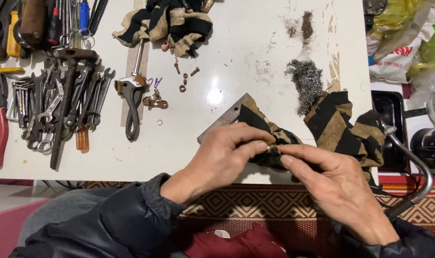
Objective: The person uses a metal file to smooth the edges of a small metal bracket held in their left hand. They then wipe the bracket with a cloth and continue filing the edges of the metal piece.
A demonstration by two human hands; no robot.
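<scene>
White counter holds wrenches and a striped rag. Left hand and right hand meet, both pinching one small metal part. Firm fingertip pressure probably keeps it from slipping.

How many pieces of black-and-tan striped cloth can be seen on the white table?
2. One striped cloth lies bunched at the table's far edge. The other lies at the near right, running under both hands. More may be hidden out of frame.
</scene>
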